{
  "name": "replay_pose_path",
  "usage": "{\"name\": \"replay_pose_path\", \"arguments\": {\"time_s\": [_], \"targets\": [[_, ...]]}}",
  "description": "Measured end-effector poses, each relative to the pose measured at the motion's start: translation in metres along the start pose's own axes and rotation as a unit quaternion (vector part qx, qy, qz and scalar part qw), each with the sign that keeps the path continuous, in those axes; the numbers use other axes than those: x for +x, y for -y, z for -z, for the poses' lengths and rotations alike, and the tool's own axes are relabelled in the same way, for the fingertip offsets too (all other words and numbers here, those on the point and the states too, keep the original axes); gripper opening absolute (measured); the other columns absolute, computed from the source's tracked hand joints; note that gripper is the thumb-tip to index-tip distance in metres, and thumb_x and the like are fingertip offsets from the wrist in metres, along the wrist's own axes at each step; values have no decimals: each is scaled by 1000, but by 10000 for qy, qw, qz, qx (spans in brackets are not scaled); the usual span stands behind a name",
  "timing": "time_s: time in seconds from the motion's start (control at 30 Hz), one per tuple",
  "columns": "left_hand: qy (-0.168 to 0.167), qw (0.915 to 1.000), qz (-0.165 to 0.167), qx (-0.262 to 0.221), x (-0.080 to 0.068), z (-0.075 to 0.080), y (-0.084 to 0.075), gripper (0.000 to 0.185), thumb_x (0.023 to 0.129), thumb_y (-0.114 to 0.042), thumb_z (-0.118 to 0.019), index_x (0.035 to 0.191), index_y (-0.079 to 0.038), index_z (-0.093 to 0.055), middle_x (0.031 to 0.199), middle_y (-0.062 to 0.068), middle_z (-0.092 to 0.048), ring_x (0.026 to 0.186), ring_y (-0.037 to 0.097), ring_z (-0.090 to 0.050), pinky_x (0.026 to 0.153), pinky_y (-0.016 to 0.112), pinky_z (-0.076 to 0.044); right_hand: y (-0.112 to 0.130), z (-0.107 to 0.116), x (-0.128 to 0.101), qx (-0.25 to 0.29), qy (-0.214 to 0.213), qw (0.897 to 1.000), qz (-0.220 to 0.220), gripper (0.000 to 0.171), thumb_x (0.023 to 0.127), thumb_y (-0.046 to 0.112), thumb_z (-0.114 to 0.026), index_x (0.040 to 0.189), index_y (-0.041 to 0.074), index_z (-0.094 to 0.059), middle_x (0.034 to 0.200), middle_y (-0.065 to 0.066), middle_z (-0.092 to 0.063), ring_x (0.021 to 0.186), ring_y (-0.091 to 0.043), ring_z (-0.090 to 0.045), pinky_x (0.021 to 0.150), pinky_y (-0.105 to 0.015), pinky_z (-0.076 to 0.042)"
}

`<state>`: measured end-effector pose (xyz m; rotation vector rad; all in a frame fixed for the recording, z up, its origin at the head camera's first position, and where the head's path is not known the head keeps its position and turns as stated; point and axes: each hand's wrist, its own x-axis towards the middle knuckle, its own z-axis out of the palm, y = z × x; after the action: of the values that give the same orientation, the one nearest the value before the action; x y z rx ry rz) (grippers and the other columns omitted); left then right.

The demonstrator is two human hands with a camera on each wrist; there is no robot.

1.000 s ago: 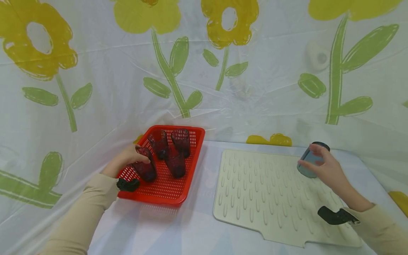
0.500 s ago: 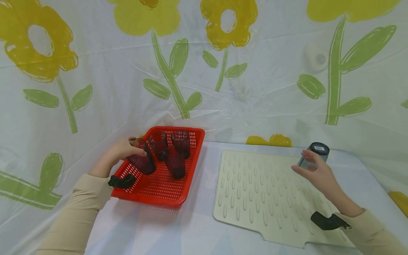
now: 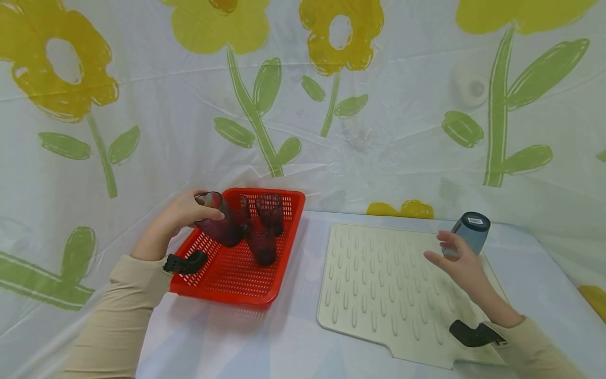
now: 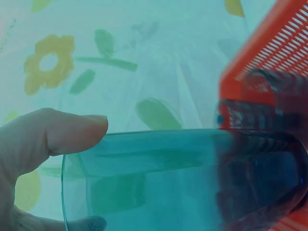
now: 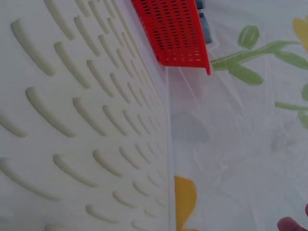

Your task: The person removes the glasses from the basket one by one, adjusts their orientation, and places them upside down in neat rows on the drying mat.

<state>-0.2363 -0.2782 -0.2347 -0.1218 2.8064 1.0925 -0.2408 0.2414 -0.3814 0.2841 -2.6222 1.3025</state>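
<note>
You are drawing your right hand (image 3: 459, 263) away from the upturned blue-grey tumbler (image 3: 473, 237), which is now standing unsupported at the far right of the ribbed drying mat (image 3: 379, 284), while your left hand (image 3: 182, 215) is raising a tinted tumbler (image 3: 222, 226) from its lower place in the red plastic basket (image 3: 236, 281). With that shift, the tumbler at the mat is apparently needing no more steadying, and the work is centering on the one in your left hand. Your left fingers are clamping it near the mouth, parted only as far as its width, with the thumb (image 4: 77, 132) pressing one side; its base is slanting down over the basket, and whether it is touching anything there is unclear. Your right fingers are curving loosely apart, holding nothing, though any brush against the upturned tumbler is hard to tell. Three other tumblers (image 3: 270, 210) are leaning inside the basket.
</note>
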Motion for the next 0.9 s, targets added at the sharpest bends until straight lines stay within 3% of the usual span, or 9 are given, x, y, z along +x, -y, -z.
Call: {"name": "replay_pose_path", "arguments": {"time_s": [0.1,0.2,0.47,0.6,0.73,0.9], "targets": [[-44,10000,-21,-52,-2,1,-8,86,80,-28,-65,142,6,-17,123,24,-42,101,31,-50,84,43,-47,0,-3,1,136,80,9999,-27,63,89,23,-60,137,-4,-29,132,-24,-38,113,-22,-40,74,-3,-33],[-131,9999,-55,-65,-3,0,-16,84,80,-28,-65,142,3,-19,125,23,-42,101,31,-50,84,43,-47,0,-6,2,268,174,9995,-35,64,90,23,-58,138,-4,-27,134,-25,-36,116,-35,-38,74,-4,-33],[-230,9985,-141,-474,-5,-14,-40,79,81,-26,-64,144,-3,-20,125,21,-44,102,29,-49,86,35,-46,3,-18,-1,478,189,9986,-131,63,90,25,-58,137,-4,-28,134,-24,-37,119,-37,-38,76,-4,-33],[-253,9950,-341,-906,-2,-31,-52,80,81,-24,-63,145,-5,-19,129,22,-42,107,31,-47,91,41,-43,6,-24,0,618,292,9974,-229,64,90,27,-57,138,-4,-26,135,-25,-36,121,-39,-37,91,-24,-40],[-293,9890,-373,-1404,6,-49,-64,80,80,-24,-64,146,-12,-20,135,18,-38,110,32,-46,95,44,-40,11,-30,8,910,334,9946,-357,67,90,28,-56,140,-3,-23,137,-26,-32,123,-40,-33,97,-52,-34],[-237,9756,-480,-2128,19,-75,-81,78,80,-20,-63,146,-13,-22,137,16,-38,113,31,-46,95,43,-40,17,-38,17,1217,326,9902,-606,69,90,32,-57,141,0,-22,139,-23,-31,126,-39,-32,98,-55,-34]]}}
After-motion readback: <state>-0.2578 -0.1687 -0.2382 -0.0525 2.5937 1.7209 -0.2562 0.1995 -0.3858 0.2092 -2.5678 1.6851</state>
